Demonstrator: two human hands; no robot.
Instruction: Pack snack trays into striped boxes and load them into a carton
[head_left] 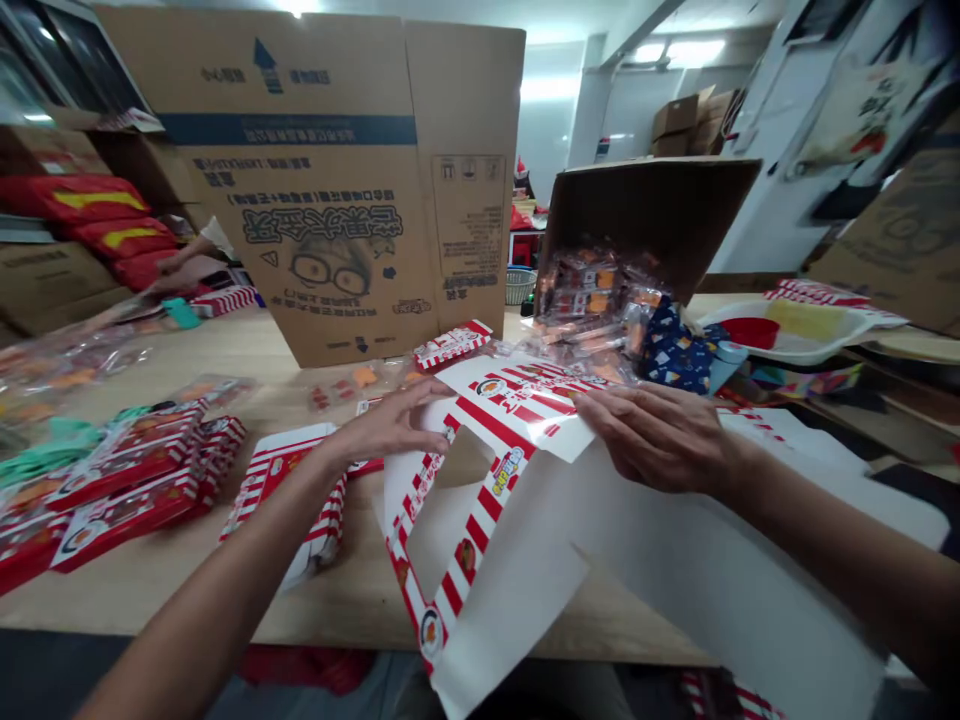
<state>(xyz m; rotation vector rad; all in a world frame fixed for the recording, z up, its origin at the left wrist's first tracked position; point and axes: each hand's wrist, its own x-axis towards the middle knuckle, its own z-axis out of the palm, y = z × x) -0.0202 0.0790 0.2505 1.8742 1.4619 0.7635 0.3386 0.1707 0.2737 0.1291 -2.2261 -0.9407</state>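
A partly unfolded red-and-white striped carton (480, 530) with a cut-out window hangs over the table's front edge. My right hand (660, 435) grips its printed top flap at the right, fingers pressed together. At the flap's left side is my left hand (394, 425), its thumb and fingers apart in a curve, near the carton's edge. White card sheets (720, 530) lie under my right forearm. Left of the carton, a striped box (281, 480) rests on the wooden table (360, 590).
Filled striped boxes (135, 480) are piled at the left beside green gloves (52, 450). Behind stand a tall cardboard box (330, 200) and an open one (645, 200) spilling wrapped packets (592, 300). A white tray (802, 335) sits at the right. Another person's arm (184, 250) shows at the far left.
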